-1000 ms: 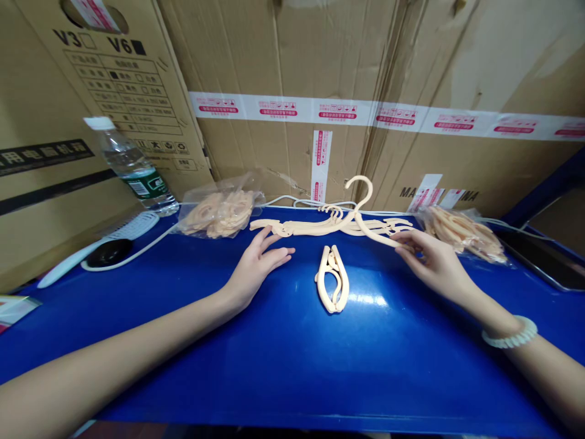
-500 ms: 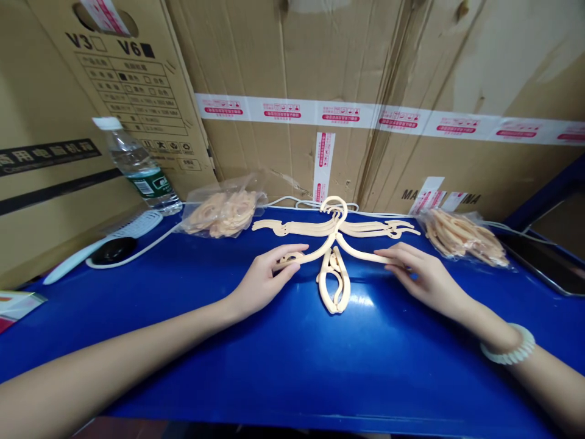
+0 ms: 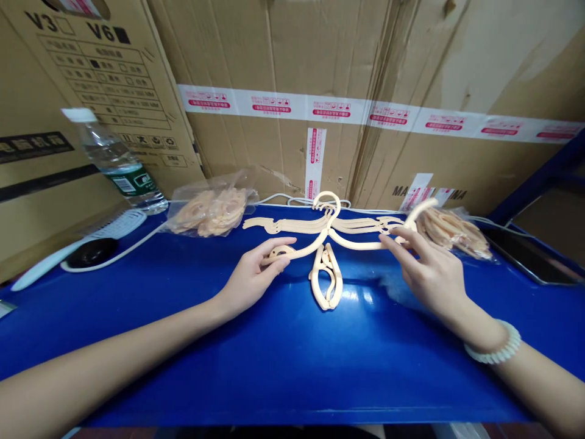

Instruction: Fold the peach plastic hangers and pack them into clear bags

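Observation:
A cream folding clothes hanger (image 3: 359, 245) is held up between both hands, its hook at the top. My left hand (image 3: 253, 268) pinches the end of its left arm between thumb and fingers. On the other side, my right hand (image 3: 425, 262) grips the right arm near its joint, where an end piece sticks upward to the right. A folded hanger (image 3: 315, 286) lies on the table just below. Behind the held one, several unfolded hangers (image 3: 297, 226) are stacked with their hooks together.
Clear bags of folded hangers lie at the left (image 3: 210, 210) and right (image 3: 450, 231) of the blue table (image 3: 292, 366). A water bottle (image 3: 121, 164), a black mouse (image 3: 91, 252) and a pale fly swatter (image 3: 59, 256) stand left. Cardboard boxes (image 3: 283, 55) wall the back; a dark phone-like device (image 3: 534, 256) lies right.
The right end piece of the held hanger has swung out and up beside my right hand. My right hand has turned and its fingers have shifted. The whole view has moved slightly.

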`<action>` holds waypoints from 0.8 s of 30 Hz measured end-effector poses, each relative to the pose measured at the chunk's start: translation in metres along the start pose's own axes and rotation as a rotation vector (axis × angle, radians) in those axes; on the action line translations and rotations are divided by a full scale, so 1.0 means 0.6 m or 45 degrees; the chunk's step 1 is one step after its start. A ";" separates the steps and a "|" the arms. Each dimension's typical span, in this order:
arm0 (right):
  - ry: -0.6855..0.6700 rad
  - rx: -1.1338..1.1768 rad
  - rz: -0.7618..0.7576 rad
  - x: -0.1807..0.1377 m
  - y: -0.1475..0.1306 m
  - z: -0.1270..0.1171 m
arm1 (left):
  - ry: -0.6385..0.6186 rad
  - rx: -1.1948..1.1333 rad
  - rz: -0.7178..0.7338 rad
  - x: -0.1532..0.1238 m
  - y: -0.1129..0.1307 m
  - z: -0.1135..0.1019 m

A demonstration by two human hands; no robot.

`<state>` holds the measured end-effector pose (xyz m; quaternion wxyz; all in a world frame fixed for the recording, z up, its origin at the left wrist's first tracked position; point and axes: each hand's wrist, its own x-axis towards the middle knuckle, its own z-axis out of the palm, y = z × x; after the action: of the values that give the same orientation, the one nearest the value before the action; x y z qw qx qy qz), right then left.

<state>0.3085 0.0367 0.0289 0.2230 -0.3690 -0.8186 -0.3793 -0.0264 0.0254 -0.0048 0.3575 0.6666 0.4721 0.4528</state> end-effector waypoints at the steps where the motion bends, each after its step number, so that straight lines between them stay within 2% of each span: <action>1: 0.019 0.076 0.031 0.003 -0.003 0.000 | 0.007 -0.036 -0.005 0.000 0.002 0.001; 5: 0.079 0.628 0.349 0.016 -0.015 0.002 | 0.017 -0.211 -0.047 -0.001 0.009 0.008; 9: 0.014 1.246 0.698 0.021 -0.011 0.007 | 0.084 -0.538 -0.156 0.001 0.013 0.012; 12: -0.034 1.515 0.885 0.020 0.000 0.013 | 0.174 -0.787 -0.245 0.003 0.018 0.012; 17: -0.104 1.980 1.180 0.026 -0.016 0.009 | 0.176 -0.751 -0.303 -0.005 0.031 0.019; 21: -0.137 2.263 1.233 0.035 -0.053 -0.003 | 0.020 -0.629 -0.258 -0.016 0.038 0.033; 24: -0.330 2.323 1.039 0.037 -0.071 -0.013 | -0.058 -0.571 -0.249 -0.022 0.037 0.042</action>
<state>0.2625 0.0218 0.0284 0.4425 -0.3479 -0.6252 0.5406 0.0024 0.0049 0.0032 0.5491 0.5317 0.4139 0.4944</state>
